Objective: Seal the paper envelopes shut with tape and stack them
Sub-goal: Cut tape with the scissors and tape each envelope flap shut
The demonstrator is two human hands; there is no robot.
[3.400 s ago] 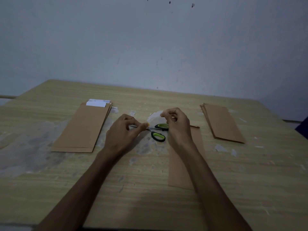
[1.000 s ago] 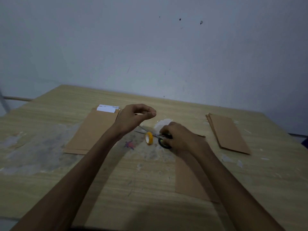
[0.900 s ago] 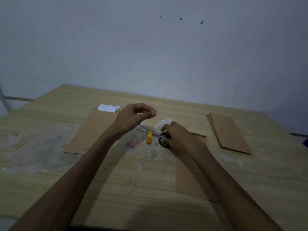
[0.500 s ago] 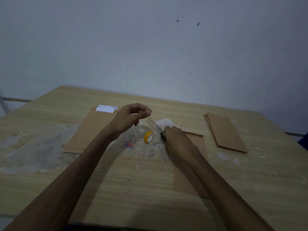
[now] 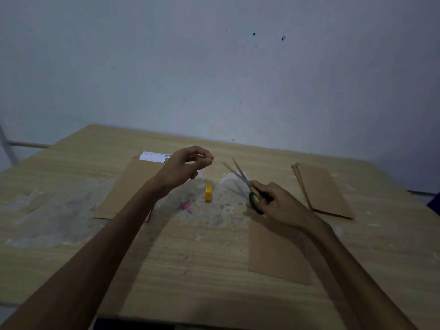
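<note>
My left hand (image 5: 185, 167) hovers above the table with thumb and forefinger pinched together on the end of a clear tape strip; the strip itself hardly shows. Below it a small yellow tape roll (image 5: 208, 193) stands on edge on the table. My right hand (image 5: 276, 203) grips black-and-green scissors (image 5: 247, 184) whose blades are parted and point up-left toward the left hand. One brown envelope (image 5: 276, 256) lies flat under my right forearm. A pile of brown envelopes (image 5: 128, 186) with white paper (image 5: 153, 157) sticking out lies at left, and another envelope pile (image 5: 323, 189) at right.
The wooden table (image 5: 202, 270) has pale worn patches and a small red-blue mark (image 5: 185, 207) near the roll. A plain wall rises behind the far edge. The near table edge runs along the bottom of the view.
My right hand has picked the scissors up off the table and raised them with blades parted. The left hand stays raised and pinched. The tape roll has shifted slightly.
</note>
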